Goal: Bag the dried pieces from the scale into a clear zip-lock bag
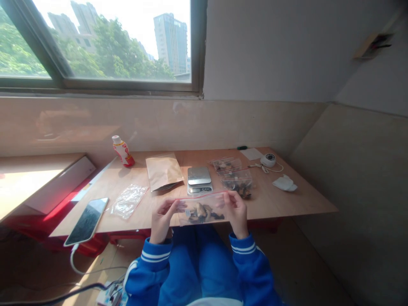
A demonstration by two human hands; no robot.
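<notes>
A clear zip bag (204, 213) with a red seal line holds brownish dried pieces, perhaps dried mushrooms. It is stretched between my hands at the table's near edge. My left hand (164, 216) pinches its upper left corner, and my right hand (236, 210) pinches the upper right one. Just beyond the bag stands a small kitchen scale (199, 176) with a bare metal plate. Two more filled zip bags, a nearer one (237, 183) and a farther one (225, 164), lie right of the scale. To its left is a brown paper pouch (164, 171).
Flat clear plastic bags (127, 200) and a phone (87, 219) on a charging cable lie at the left. A red and white bottle (123, 151) stands behind them. At the right are a white round device (268, 160) with a cord and a crumpled tissue (285, 183).
</notes>
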